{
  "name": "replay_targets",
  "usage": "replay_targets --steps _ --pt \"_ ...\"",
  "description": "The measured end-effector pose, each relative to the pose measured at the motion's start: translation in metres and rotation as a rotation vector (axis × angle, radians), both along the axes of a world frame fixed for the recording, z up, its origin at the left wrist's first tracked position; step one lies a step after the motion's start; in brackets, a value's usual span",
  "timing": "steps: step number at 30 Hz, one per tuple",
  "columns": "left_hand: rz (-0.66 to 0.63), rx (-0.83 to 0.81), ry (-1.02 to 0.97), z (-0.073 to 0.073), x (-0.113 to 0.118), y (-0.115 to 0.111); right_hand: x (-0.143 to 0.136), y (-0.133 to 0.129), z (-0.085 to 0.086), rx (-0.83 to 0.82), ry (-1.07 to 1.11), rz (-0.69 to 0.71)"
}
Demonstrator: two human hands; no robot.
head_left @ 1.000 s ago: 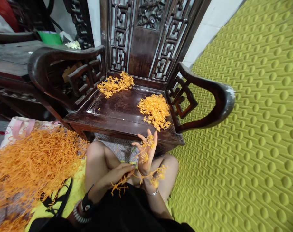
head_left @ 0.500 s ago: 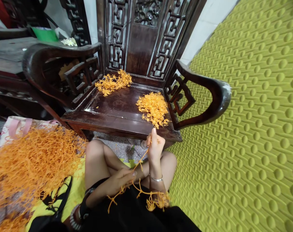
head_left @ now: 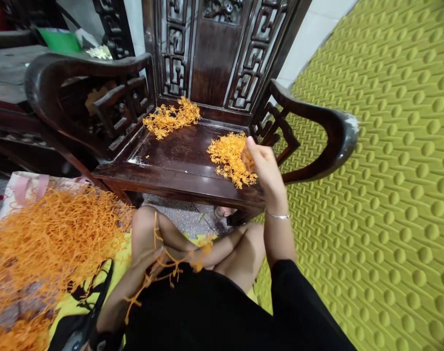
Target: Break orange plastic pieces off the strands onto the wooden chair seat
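Note:
My left hand (head_left: 154,261), low over my lap, is closed on a thin orange branching strand (head_left: 174,265). Its far end, blurred by motion, dangles over my legs, and another end hangs down at the lower left. My right hand (head_left: 264,163) is at the right edge of an orange pile (head_left: 229,153) of small branching pieces on the seat of a dark wooden chair (head_left: 181,180). Its thumb points up and its fingers are curled in, with orange showing at them. A second orange pile (head_left: 172,117) lies at the back left of the seat.
On my left a big heap of orange strands (head_left: 61,243) spreads beside a white bag with pink handles (head_left: 17,190). Black straps (head_left: 93,292) lie near it. A green container (head_left: 61,40) stands on the side table. Yellow-green bumpy matting (head_left: 372,219) extends on the right.
My right hand has moved up and right from the strand to the pile on the seat. My left hand has drawn left and down with the strand, whose clustered end swings left.

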State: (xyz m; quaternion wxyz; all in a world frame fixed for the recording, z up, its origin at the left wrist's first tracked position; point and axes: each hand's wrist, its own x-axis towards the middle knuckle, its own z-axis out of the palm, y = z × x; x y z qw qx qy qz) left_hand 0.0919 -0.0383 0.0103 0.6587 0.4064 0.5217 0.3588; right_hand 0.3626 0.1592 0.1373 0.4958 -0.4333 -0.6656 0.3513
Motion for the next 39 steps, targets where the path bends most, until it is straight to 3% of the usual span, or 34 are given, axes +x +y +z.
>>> replay_targets --steps 4,7,9,11,14,16,19,22,24,26,27,31,34,39 --pt "0.062 -0.038 -0.082 -0.001 0.010 0.014 -0.012 0.022 -0.042 -0.210 0.134 -0.005" --pt "0.037 0.076 -0.163 -0.003 0.022 0.025 -0.013 0.021 -0.055 -0.264 0.273 -0.023" --pt "0.020 0.161 -0.163 -0.006 0.030 0.032 -0.021 0.008 -0.054 -0.320 0.352 0.097" --pt "0.086 0.200 -0.164 -0.005 0.040 0.038 -0.036 -0.013 -0.052 -0.365 0.404 0.233" --pt "0.239 0.285 -0.194 0.004 0.056 0.044 -0.064 -0.048 -0.053 -0.402 0.440 0.362" --pt "0.242 0.361 -0.178 0.014 0.064 0.048 -0.081 -0.066 -0.059 -0.380 0.420 0.383" --pt "0.182 0.455 -0.078 0.024 0.068 0.052 -0.098 -0.081 -0.070 -0.218 0.318 0.250" --pt "0.131 0.529 0.085 0.025 0.066 0.053 -0.106 -0.082 -0.080 -0.082 0.241 0.116" --pt "-0.028 0.542 0.070 0.023 0.065 0.051 -0.107 -0.076 -0.085 -0.091 0.280 0.075" --pt "-0.239 0.510 -0.072 0.021 0.065 0.048 -0.104 -0.068 -0.087 -0.164 0.376 0.067" --pt "-0.272 0.489 -0.125 0.019 0.066 0.047 -0.102 -0.065 -0.086 -0.212 0.429 0.076" --pt "-0.012 0.517 0.003 0.015 0.070 0.049 -0.098 -0.067 -0.084 -0.265 0.509 0.014" --pt "0.008 0.559 0.160 0.012 0.073 0.054 -0.100 -0.076 -0.086 -0.198 0.401 -0.052" --pt "0.116 0.649 0.200 0.003 0.082 0.054 -0.101 -0.077 -0.092 -0.172 0.249 0.026"
